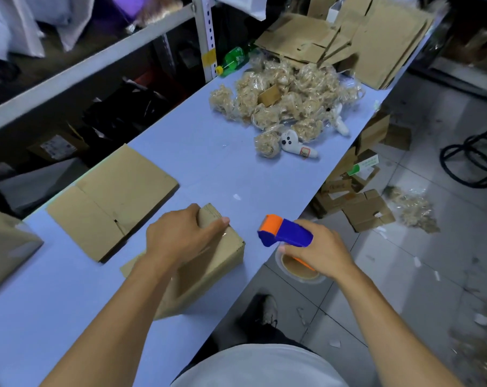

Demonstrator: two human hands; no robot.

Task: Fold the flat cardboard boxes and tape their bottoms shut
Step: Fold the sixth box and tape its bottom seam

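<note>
Bare bench lies open between the flat cardboard at the left and the heap of wrapped bundles beyond.

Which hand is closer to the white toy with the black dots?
Right. The right hand, gripping the tape dispenser, sits nearer below the white toy. The left hand grips the folded box, farther off to its left.

One folded box, one tape dispenser, one green bottle, two hands.
</note>
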